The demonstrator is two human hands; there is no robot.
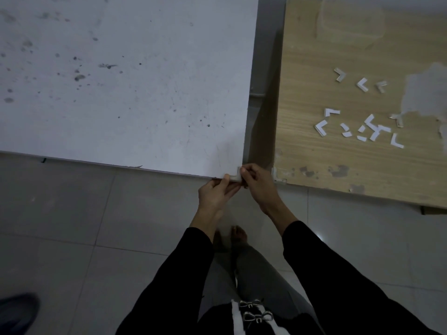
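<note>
Head view only. The person stands at the near right corner of the white table, both hands on a clear L-shaped corner guard seated on that corner.

The left hand is just left of the corner. Its thumb lies on top of the guard's left leg and its fingers curl under the table edge, pinching guard against board. The right hand is at the corner itself, fingers curled round the guard's outer bend and squeezing it on. Neither hand is spread.

Right of the corner, across a narrow gap, is a wooden table. It has its own fitted guard on the corner facing this one. Spare L-pieces and peeled backing scraps are scattered further right and back. Below the corner there is a tiled floor, and a dark shoe at far lower left.

Risks, as a judgement:
- The guard may sit skewed if one leg bonds before the other lines up with the edge.
- The table top looks dirty and spotted near the corner, so the adhesive may not hold and the guard could peel off.
- Uneven squeezing may leave the left leg lifted.
- A slip off the edge would drop the guard to the floor.
</note>
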